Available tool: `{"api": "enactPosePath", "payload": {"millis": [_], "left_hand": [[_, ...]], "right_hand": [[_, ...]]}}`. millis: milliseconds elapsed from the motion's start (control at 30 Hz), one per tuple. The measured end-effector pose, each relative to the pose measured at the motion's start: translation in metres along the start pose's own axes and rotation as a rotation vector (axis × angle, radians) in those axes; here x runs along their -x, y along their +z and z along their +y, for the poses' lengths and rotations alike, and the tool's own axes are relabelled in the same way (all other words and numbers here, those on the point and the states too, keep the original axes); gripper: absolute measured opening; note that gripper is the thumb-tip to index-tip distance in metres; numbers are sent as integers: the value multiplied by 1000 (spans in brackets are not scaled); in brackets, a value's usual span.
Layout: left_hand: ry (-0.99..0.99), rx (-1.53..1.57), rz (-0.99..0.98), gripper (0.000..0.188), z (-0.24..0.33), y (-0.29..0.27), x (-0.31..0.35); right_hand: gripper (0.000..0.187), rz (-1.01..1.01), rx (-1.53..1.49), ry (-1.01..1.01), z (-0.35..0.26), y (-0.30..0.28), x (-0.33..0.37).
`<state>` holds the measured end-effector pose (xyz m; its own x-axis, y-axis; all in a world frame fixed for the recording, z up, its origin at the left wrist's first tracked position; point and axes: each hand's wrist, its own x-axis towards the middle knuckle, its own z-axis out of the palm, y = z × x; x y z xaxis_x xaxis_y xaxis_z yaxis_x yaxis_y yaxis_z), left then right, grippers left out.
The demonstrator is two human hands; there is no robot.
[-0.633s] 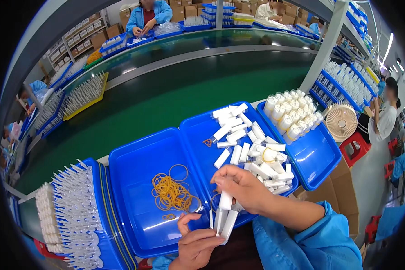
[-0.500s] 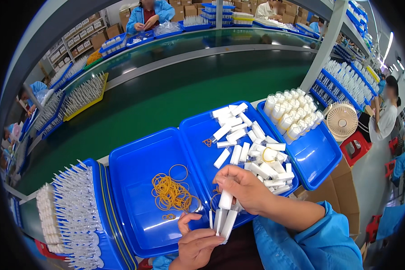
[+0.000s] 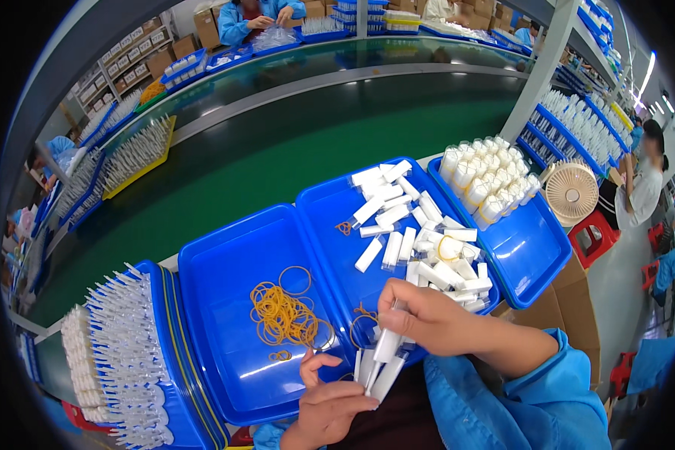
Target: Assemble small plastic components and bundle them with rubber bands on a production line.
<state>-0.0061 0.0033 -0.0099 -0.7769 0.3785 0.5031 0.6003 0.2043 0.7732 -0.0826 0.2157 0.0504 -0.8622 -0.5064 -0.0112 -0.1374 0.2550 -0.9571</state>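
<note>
My left hand is closed around the lower ends of several slim white blocks, fanned upward. In my right hand another white block is pinched near its top, tilted, its lower end among those in the left. Beyond the hands, a blue tray bears a loose pile of white blocks with clear plastic ends. A tangle of yellow-brown rubber bands lies in the blue tray to the left. One more rubber band lies close to my right hand.
At right, banded bundles of white blocks stand in a blue tray near a beige fan. Stacked trays at left bear clear-tipped pieces. Past a green conveyor belt, a co-worker in a blue sleeve handles plastic bags.
My right hand has moved slightly right and down, and its white block now tilts lower against the bunch. My left hand has barely moved. The view has shifted a little.
</note>
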Motion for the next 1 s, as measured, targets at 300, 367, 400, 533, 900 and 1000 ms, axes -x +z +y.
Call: {"api": "enactPosePath", "payload": {"millis": [300,367,400,533,900,1000], "left_hand": [[11,-79,38,23,10,3,0],[16,-74,41,24,9,3,3],[35,-54,55,24,8,5,4],[25,-68,52,25,7,5,4],[-134,-38,270,17,9,8,8],[-79,-151,136,17,9,2,7]], "right_hand": [[23,19,-87,43,3,11,15],[22,-6,7,-29,0,8,13],[22,-22,-55,-9,0,9,13],[21,-71,-14,-25,1,11,12],[15,-124,3,-20,-1,41,21],[18,-298,9,-21,-2,27,4]]}}
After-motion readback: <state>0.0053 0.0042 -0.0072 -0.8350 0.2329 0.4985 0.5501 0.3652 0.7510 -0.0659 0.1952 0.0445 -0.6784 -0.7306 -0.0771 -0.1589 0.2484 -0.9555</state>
